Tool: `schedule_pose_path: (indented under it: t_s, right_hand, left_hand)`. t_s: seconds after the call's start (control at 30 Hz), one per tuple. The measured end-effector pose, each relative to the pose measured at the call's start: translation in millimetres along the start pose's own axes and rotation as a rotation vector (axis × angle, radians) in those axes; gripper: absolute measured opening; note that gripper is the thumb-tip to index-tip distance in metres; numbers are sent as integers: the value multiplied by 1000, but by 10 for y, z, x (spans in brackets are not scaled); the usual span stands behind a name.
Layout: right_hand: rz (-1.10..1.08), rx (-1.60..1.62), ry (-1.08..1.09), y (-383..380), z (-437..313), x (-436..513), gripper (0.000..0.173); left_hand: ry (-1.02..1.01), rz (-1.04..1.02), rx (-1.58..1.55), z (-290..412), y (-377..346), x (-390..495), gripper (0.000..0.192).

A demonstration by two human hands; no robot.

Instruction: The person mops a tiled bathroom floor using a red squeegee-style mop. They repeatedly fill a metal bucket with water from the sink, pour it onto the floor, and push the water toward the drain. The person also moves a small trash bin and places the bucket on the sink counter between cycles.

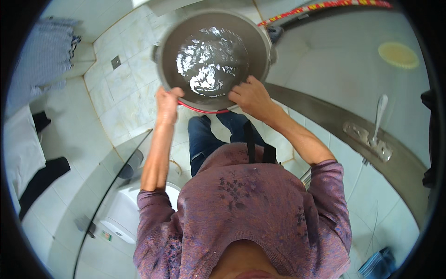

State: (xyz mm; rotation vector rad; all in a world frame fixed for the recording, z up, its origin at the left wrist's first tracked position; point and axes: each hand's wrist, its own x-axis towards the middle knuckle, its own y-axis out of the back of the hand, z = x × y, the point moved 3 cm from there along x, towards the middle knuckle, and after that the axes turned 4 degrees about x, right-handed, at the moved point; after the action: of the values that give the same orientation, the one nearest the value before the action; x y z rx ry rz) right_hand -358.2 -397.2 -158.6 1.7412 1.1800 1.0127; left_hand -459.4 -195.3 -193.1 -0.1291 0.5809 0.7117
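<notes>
A large round grey basin (212,21) is held out in front of me above the tiled floor, with a lug on each side. Clear water (216,62) inside it ripples and throws bright reflections. My left hand (168,104) grips the near left rim, its thumb over the edge. At the near right, my right hand (252,95) is closed over the rim, with curled fingers against the inner wall. A red curved edge (204,110) shows just under the near rim between my hands; whether it belongs to the basin I cannot tell.
A door (334,59) with a lever handle (378,118) stands close on the right. To my left are a glass panel (115,188) and a white toilet (125,212). Clothes (45,55) hang at the far left. A floor drain (116,62) lies beyond.
</notes>
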Motion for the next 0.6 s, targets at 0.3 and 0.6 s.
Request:
schedule_pose_path:
  t_s: [0.3,0.6]
  right_hand:
    - [-250,81,-1,-1156,253,-1265,4]
    - [-597,32,175,-2236,926,-2000,6]
  left_hand:
    - [99,84,-154,-2014,-568,-432,29]
    - [459,390,-456,-3671,-1365,-698,28]
